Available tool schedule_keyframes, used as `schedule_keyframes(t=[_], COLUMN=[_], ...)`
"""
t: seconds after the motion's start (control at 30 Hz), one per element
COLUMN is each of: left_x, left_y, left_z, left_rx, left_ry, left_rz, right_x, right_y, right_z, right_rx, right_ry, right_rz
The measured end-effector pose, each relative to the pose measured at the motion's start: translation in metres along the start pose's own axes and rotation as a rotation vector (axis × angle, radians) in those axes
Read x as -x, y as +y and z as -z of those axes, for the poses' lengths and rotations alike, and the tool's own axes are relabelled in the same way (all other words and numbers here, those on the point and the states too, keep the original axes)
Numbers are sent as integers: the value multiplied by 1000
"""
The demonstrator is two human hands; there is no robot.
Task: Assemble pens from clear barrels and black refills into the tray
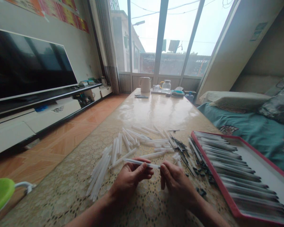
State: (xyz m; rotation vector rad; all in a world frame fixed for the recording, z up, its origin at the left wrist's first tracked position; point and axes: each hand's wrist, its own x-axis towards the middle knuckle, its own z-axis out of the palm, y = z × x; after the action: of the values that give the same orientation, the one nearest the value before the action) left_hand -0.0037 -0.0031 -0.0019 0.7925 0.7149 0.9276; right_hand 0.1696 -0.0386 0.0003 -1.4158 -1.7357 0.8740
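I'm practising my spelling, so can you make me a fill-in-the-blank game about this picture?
1. The slim tube is touched by ____ hands.
2. The shallow box is nearer the ____ hand.
3. The plastic seat at the picture's edge is bright ____.
4. In the picture, the television is on the window's ____ side.

Missing words: two; right; green; left.

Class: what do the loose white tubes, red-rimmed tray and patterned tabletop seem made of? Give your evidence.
White tubes: probably plastic, satin; they look cloudy and slightly see-through. Red-rimmed tray: possibly card, fairly matte; thin, straight walls and a plain pale floor. Patterned tabletop: perhaps vinyl-covered, glossy; it throws back pale light.
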Motion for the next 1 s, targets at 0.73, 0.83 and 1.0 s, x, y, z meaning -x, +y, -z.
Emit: schedule_keyframes(t=[0.73,0.83,1.0], left_x=[-3,-4,21], left_y=[-9,-11,9], left_z=[0,-1,-18], left_rx=[-242,-264,-722], left_ry=[-82,-20,-91], left_rz=[-82,-99,-23], right_x=[1,-2,-6], right_y=[0,13,26], right_z=[-3,-6,-6], right_rx=[225,236,41], right_ry=[6,57,230], right_rz=[168,188,-5])
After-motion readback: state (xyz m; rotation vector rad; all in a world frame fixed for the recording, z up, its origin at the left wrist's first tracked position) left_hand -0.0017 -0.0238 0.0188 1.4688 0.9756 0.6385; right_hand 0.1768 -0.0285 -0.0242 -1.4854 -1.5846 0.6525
